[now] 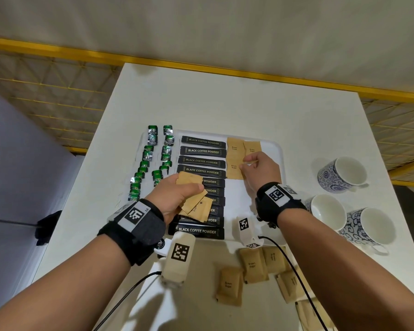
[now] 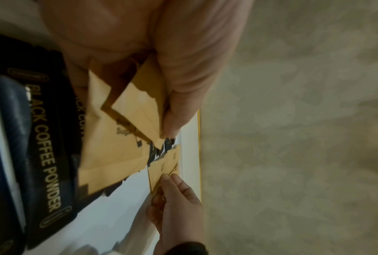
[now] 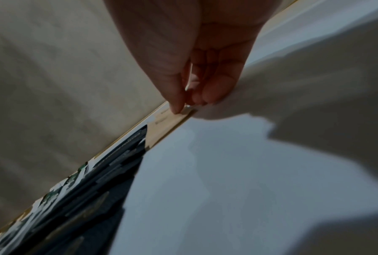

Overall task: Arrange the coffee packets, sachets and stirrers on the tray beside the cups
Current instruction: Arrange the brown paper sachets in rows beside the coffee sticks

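I'm in the middle of laying out the brown sugar sachets. My right hand (image 1: pixel 261 169) is down on the tray (image 1: pixel 276 149), thumb and fingertips pinching the corner of the sachet being placed (image 1: pixel 249 161) in the brown sugar block (image 1: pixel 236 158), which sits at the tray's far right part, just beside the column of black coffee packets (image 1: pixel 202 172). My left hand (image 1: pixel 177 197) hovers above the near part of that column, fingers and thumb curled round a small fan of spare sachets (image 1: pixel 196 204) waiting their turn.

Next, as I judge it, I square this sachet against its neighbours, let go, then draw one from the left hand's fan and set it nearer me in the same block. That calls for a light pinch and a flat drop; the paper is limp and slides easily, so a careless release could skew the row.

For room: the tray's bare white floor runs from the sugar block toward its near edge, open for more rows. The tray's right rim is close to my right wrist, and the three cups (image 1: pixel 342 174) stand beyond it near the surface's right edge, so I should keep my elbow in. More loose sachets (image 1: pixel 252 265) lie by the surface's near edge, under my right forearm. The green tea packets (image 1: pixel 153 156) lie in two columns along the tray's left side. I see no stirrers.
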`<state>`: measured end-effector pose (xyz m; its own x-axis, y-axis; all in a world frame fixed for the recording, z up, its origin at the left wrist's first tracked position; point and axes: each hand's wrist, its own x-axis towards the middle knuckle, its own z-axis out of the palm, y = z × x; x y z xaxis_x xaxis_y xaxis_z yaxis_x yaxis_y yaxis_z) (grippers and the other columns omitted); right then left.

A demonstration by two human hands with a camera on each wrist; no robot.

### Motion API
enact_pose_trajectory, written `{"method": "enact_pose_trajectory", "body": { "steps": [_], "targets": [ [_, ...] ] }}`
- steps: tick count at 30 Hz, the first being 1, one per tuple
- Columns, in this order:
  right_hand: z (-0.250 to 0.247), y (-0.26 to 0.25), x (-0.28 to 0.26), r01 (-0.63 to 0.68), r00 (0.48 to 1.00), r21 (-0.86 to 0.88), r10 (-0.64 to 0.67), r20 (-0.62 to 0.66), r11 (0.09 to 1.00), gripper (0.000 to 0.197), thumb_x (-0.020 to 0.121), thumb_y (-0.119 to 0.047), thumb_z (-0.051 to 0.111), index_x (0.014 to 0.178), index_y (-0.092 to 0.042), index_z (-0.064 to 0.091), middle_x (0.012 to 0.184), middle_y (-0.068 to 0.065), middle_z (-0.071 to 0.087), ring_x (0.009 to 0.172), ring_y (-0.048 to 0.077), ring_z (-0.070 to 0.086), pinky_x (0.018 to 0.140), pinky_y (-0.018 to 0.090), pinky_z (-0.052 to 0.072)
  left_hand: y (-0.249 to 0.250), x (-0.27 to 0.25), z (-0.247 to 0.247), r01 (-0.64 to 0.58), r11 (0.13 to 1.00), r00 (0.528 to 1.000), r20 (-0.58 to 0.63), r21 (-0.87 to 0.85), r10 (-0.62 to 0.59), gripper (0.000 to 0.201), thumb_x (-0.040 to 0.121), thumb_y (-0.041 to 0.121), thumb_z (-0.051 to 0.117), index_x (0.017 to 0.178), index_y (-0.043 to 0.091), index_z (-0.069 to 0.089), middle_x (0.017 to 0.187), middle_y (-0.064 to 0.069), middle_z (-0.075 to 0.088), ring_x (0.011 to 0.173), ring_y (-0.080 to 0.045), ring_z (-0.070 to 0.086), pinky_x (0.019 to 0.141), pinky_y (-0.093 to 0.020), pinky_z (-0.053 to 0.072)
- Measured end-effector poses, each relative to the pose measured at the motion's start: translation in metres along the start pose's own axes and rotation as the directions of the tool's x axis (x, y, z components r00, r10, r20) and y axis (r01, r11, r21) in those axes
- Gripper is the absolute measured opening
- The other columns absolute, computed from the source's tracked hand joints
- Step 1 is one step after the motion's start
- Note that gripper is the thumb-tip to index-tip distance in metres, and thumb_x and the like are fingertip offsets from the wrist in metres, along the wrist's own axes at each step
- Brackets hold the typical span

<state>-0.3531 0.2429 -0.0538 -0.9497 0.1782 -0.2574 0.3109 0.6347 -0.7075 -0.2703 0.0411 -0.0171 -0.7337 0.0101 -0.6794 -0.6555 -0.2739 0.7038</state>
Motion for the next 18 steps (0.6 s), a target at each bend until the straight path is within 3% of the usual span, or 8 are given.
{"method": "enact_pose_trajectory", "body": {
  "steps": [4, 9, 12, 14, 16, 18],
  "targets": [
    [0.0, -0.001, -0.002, 0.006, 1.0, -0.012, -0.006, 0.006, 1.0, 0.011, 0.087, -0.019, 0.062, 0.097, -0.023, 0.062, 0.077, -0.012, 0.052, 0.078, 0.012, 0.056, 0.07, 0.023, 0.042, 0.0, -0.001, 0.0, -0.006, 1.0, 1.0, 0.005, -0.004, 0.006, 0.037, 0.081, -0.001, 0.067, 0.117, 0.0, 0.057, 0.099, -0.016, 0.067, 0.085, -0.029, 0.065, 0.078, -0.041, 0.054],
    [-0.007, -0.014, -0.026, 0.104, 0.994, 0.161, -0.109, 0.025, 0.981, 0.01, 0.088, -0.02, 0.059, 0.092, -0.027, 0.065, 0.071, -0.01, 0.055, 0.065, 0.006, 0.051, 0.065, 0.021, 0.045, 0.001, -0.002, 0.001, -0.02, 0.999, 1.0, 0.007, -0.033, 0.02, 0.037, 0.081, -0.001, 0.066, 0.117, 0.001, 0.057, 0.099, -0.015, 0.068, 0.084, -0.027, 0.066, 0.072, -0.037, 0.056],
    [-0.012, -0.027, -0.056, 0.064, 0.941, 0.228, -0.135, 0.31, 0.972, 0.012, 0.09, -0.029, 0.061, 0.101, -0.028, 0.066, 0.084, -0.004, 0.066, 0.07, 0.007, 0.058, 0.064, 0.021, 0.049, 0.001, -0.005, 0.004, -0.045, 0.997, 0.999, 0.01, -0.063, 0.046, 0.036, 0.081, -0.001, 0.066, 0.116, 0.001, 0.058, 0.104, -0.017, 0.068, 0.084, -0.026, 0.067, 0.068, -0.034, 0.056],
    [-0.009, -0.028, -0.075, -0.038, 0.84, 0.25, -0.104, 0.532, 0.968, 0.026, 0.088, -0.027, 0.065, 0.114, -0.025, 0.062, 0.085, -0.001, 0.065, 0.069, 0.008, 0.061, 0.064, 0.022, 0.054, 0.002, -0.006, 0.006, -0.062, 0.995, 0.998, 0.013, -0.074, 0.063, 0.032, 0.081, 0.0, 0.066, 0.113, 0.0, 0.059, 0.099, -0.015, 0.069, 0.083, -0.026, 0.066, 0.07, -0.034, 0.054],
    [-0.003, -0.024, -0.085, -0.143, 0.789, 0.308, -0.079, 0.61, 0.941, 0.036, 0.086, -0.017, 0.069, 0.12, -0.022, 0.058, 0.073, -0.002, 0.059, 0.058, 0.005, 0.059, 0.063, 0.021, 0.056, 0.003, -0.009, 0.01, -0.071, 0.993, 0.997, 0.022, -0.091, 0.073, 0.025, 0.082, 0.0, 0.065, 0.106, 0.002, 0.06, 0.093, -0.013, 0.068, 0.08, -0.024, 0.066, 0.067, -0.034, 0.054],
    [0.0, -0.021, -0.088, -0.241, 0.805, 0.385, -0.039, 0.592, 0.891, 0.032, 0.085, -0.009, 0.069, 0.114, -0.019, 0.061, 0.071, -0.001, 0.058, 0.052, 0.005, 0.055, 0.06, 0.019, 0.056, 0.004, -0.011, 0.012, -0.073, 0.992, 0.997, 0.021, -0.104, 0.076, 0.022, 0.083, -0.001, 0.064, 0.104, 0.003, 0.061, 0.09, -0.013, 0.067, 0.077, -0.024, 0.065, 0.06, -0.033, 0.056]
  ]
}}
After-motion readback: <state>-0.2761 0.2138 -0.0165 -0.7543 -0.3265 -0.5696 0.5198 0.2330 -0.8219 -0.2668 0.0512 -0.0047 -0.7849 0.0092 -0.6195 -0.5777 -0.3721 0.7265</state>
